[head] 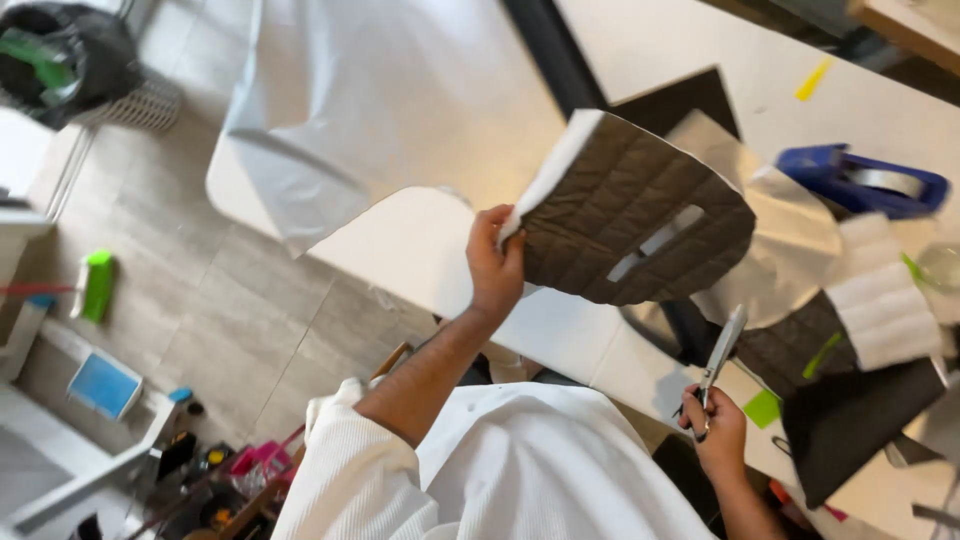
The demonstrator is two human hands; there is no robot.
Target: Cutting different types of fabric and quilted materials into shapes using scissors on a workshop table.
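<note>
Two hands busy: left hand [495, 268] pinching quilted brown panel [625, 225] at its white-backed edge, raised above white table [420, 250]; right hand [718, 432] clenched on scissors [722, 352], blades toward twelve o'clock. Best kept taut, turning panel rather than blades. Blue tape dispenser [862, 180] at two o'clock; green sticky note [762, 408] beside scissors; yellow strip [813, 78] at one.

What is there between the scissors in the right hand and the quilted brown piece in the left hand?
Nothing visible. The left hand holds the quilted brown piece up by its edge, and the scissors in the right hand point up toward it, with only open space between them.
</note>
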